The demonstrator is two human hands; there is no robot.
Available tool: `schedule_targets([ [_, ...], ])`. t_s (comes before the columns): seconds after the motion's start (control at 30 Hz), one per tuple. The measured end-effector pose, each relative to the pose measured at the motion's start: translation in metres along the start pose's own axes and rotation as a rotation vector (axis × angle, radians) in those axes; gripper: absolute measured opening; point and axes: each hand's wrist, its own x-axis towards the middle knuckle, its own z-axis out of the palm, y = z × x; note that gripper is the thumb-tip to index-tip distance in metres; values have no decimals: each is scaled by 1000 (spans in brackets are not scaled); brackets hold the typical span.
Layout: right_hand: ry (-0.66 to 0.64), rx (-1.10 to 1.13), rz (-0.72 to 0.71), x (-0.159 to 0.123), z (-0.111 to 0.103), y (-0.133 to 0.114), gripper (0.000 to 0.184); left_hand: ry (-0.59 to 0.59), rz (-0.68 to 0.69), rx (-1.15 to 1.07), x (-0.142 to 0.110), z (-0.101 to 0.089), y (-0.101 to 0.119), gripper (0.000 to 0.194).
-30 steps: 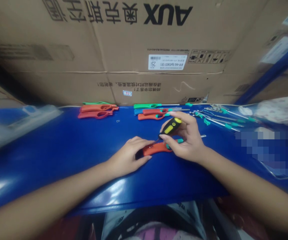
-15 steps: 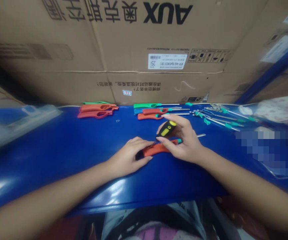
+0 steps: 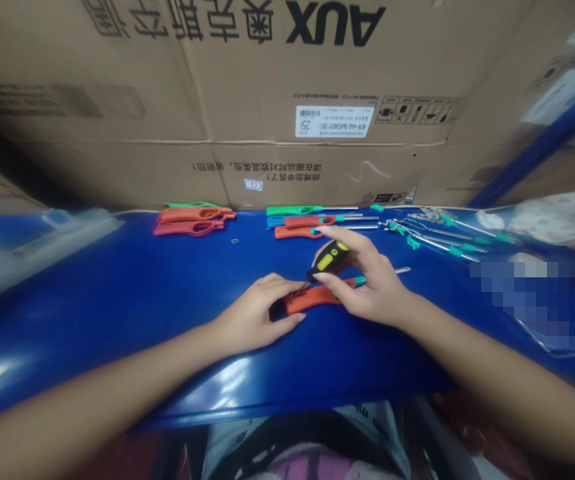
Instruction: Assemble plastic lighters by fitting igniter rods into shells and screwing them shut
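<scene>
Screwdriver tip (image 3: 301,289) hidden behind left hand (image 3: 257,313).

I see the right hand (image 3: 367,283) tip the black-and-yellow screwdriver (image 3: 328,259) lower and leftward than a second ago, its fingers now spread over the handle instead of curled.
</scene>
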Motion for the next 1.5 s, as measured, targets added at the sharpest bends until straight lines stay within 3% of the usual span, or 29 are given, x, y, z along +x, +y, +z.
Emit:
schedule_targets([
  [0.2,94,-210,-38,3,-2,-1,56,-32,-57,-5,-1,0,0,40],
  [0.43,170,-29,74,5,-2,-3,47,-36,-71,-30,-1,0,-2,43],
  [0.67,335,-45,172,8,-5,-1,39,-6,-75,-42,-2,1,-4,38],
  [1.07,215,-139,87,6,-6,0,41,-5,-66,-28,-1,0,-2,39],
  [1.3,278,-157,52,6,-4,3,40,12,-48,-28,-1,0,-2,39],
  [1.5,242,-218,6,6,-5,1,40,0,-61,-21,0,0,-1,39],
])
